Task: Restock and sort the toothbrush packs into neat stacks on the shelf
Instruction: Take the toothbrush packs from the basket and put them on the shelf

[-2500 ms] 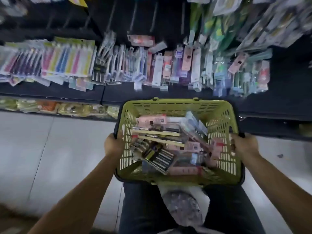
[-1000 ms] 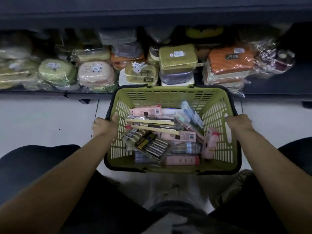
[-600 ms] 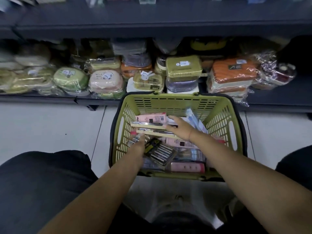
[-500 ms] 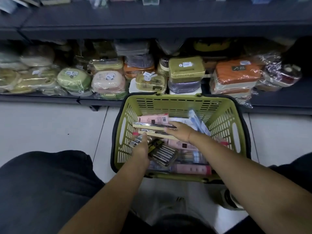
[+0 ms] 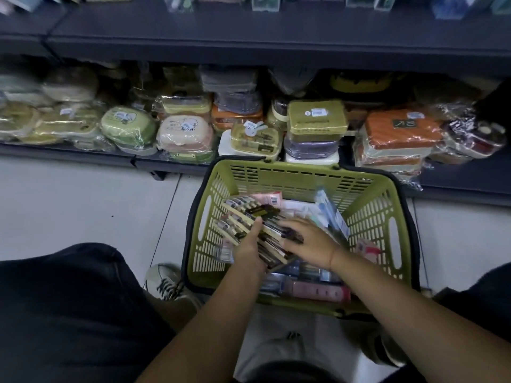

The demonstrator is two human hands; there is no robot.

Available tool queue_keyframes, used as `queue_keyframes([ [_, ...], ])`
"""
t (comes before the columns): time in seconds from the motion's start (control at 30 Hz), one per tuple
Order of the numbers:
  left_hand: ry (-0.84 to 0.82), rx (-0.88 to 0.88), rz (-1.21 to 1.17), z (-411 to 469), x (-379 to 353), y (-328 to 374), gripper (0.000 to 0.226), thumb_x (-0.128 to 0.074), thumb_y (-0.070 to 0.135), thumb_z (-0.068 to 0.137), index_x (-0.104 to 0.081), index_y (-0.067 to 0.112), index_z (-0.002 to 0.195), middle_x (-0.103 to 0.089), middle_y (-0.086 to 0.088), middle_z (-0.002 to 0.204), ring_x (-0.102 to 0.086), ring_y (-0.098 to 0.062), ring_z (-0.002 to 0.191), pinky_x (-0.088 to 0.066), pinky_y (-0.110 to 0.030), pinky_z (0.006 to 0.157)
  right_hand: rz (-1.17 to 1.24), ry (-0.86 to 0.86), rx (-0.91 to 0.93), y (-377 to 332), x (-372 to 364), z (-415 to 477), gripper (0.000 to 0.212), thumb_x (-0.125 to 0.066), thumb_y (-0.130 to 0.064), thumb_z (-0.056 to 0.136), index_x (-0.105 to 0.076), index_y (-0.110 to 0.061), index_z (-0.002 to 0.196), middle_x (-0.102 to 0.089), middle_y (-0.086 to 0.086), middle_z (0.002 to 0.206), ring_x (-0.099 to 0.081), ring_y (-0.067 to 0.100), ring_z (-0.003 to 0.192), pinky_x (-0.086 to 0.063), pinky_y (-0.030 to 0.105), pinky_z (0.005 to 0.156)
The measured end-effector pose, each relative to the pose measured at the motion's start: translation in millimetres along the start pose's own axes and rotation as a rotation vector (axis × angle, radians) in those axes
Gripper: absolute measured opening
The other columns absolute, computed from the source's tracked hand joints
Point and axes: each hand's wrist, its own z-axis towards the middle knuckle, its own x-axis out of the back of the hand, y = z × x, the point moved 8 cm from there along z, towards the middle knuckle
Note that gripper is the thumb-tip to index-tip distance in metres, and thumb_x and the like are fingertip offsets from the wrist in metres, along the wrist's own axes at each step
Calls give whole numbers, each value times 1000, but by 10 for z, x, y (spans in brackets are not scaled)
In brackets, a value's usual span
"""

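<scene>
A green plastic basket (image 5: pixel 370 205) stands on the pale floor in front of me, full of toothbrush packs. My left hand (image 5: pixel 250 251) grips a fanned bundle of dark and cream toothbrush packs (image 5: pixel 249 217), thumb on top, lifted at the basket's left side. My right hand (image 5: pixel 309 241) lies on the bundle's right end with fingers around the packs. Pink packs (image 5: pixel 320 293) and a blue-white pack (image 5: pixel 330 214) lie loose in the basket.
The bottom shelf (image 5: pixel 83 156) right behind the basket holds wrapped soap boxes and lunch boxes in green, pink, orange and olive. A dark upper shelf edge (image 5: pixel 249 51) runs across the top. My knees flank the basket; a white shoe (image 5: pixel 163 280) is at its left.
The basket came down from chest height to the floor. Both hands left its rim, reached inside and gathered several packs into a bundle, now raised toward the left.
</scene>
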Motion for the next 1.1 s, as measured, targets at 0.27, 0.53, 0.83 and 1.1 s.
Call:
queue_keyframes([
  [0.27, 4, -274, 313, -252, 18, 242, 63, -89, 25, 68, -57, 16, 122, -70, -12, 109, -69, -32, 95, -56, -58, 83, 268, 226, -245, 451, 131, 180, 44, -75, -26, 84, -57, -12, 122, -54, 3, 105, -54, 19, 101, -44, 30, 89],
  [0.53, -156, -381, 451, -451, -54, 285, 47, -87, 19, 70, -62, 26, 110, -73, -9, 105, -71, -30, 95, -57, -55, 85, 549, -93, -343, 425, 38, 31, 133, -86, -70, 31, -35, -23, 145, -49, 0, 143, -55, 21, 123, -43, 43, 108],
  [0.83, -385, -616, 542, -1800, -699, 1238, 60, -88, 24, 61, -63, 19, 116, -75, -8, 101, -73, -26, 89, -58, -35, 69, 759, 182, 34, -637, 1078, -284, 120, -89, -66, 45, -33, -32, 145, -46, -7, 147, -46, 19, 134, -38, 51, 111],
  [1.1, -358, -862, 488, -2809, -1484, 2848, 69, -86, 49, 43, -72, 19, 104, -74, -5, 106, -65, -25, 105, -52, -45, 93, 936, 379, 262, -2335, 2464, 363, 72, -87, -48, 64, -53, -26, 123, -60, -12, 124, -59, 10, 110, -45, 33, 96],
])
